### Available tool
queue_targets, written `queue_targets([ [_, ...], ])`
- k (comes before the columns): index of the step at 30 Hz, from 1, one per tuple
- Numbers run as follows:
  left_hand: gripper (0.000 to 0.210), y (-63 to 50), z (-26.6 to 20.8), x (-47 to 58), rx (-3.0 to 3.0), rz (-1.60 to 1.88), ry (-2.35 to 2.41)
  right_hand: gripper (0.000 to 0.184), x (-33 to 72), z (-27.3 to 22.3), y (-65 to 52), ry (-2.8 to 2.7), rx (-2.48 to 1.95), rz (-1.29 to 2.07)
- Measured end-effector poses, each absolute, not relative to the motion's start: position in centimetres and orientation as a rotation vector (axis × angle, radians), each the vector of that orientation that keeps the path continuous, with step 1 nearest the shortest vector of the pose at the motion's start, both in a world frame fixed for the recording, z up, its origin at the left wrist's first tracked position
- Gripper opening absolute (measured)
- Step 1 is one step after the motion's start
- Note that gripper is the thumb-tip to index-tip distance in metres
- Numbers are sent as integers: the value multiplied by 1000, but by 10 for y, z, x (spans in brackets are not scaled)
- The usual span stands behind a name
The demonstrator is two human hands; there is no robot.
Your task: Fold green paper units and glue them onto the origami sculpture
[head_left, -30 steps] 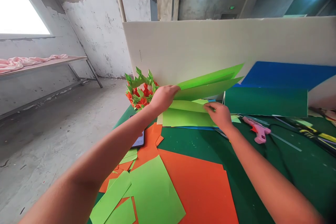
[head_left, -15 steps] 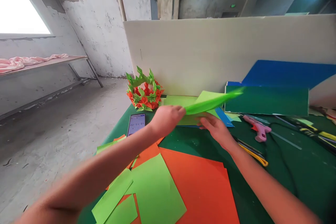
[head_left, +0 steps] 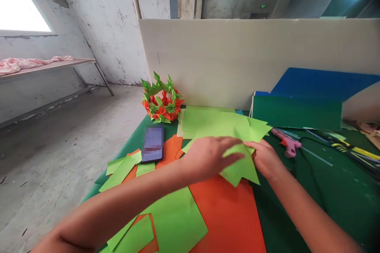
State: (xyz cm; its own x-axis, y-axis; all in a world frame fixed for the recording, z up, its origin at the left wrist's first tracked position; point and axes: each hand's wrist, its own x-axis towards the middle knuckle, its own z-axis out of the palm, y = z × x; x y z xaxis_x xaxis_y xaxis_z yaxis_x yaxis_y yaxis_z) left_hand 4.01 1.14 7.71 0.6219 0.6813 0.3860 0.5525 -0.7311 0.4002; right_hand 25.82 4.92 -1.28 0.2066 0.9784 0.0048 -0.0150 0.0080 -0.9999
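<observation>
My right hand [head_left: 267, 159] pinches the edge of a light green sheet of paper [head_left: 237, 162], with its thumb and fingers at the sheet's right side. The sheet has angled, notched edges and hangs over the orange paper. My left hand [head_left: 212, 158] reaches across it, thumb and fingers apart; whether its fingertips touch the sheet, I cannot tell. Behind my hands lie more green sheets [head_left: 208, 120]. Below them a large orange sheet [head_left: 228, 213] and a green square sheet [head_left: 178, 221] overlap on the table.
A folded-paper ring of green and orange pieces [head_left: 162, 104] stands at the back left. In front of it lies a phone [head_left: 152, 142]. A pink glue gun [head_left: 287, 142] rests at right, before a green board [head_left: 298, 112]. A white panel [head_left: 237, 59] closes the back.
The green paper, held up at the back, has come lower and nearer, over the orange sheet. My left hand has let go and spread; my right hand now grips the paper's edge.
</observation>
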Motion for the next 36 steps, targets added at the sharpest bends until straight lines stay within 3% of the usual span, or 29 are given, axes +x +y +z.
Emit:
queue_targets([
  [3,40,34,76,11,2322,962,1251,21,277,-10,53,-1253,-1288,1070],
  [7,44,50,51,-24,1963,799,1401,32,279,-15,48,-1370,-1317,1091],
  [14,49,34,14,-48,1874,640,1338,64,257,-26,32,-1247,-1311,1282],
  [19,42,30,9,-49,1848,659,1270,53,264,-20,29,-1078,-1292,1548],
  [23,40,17,14,-53,1840,773,1264,42,276,-16,30,-1049,-1369,1560],
  [24,44,11,17,-57,1912,752,1274,42,278,-16,29,-1090,-1362,1545],
  [27,87,-9,22,-72,2227,337,1073,44,284,-13,22,-1188,-1329,1494],
  [29,99,-18,24,-81,2312,74,936,46,286,-9,17,-1173,-1315,1495],
  [36,83,-8,25,-80,2309,-26,982,51,290,2,8,-1116,-1287,1564],
])
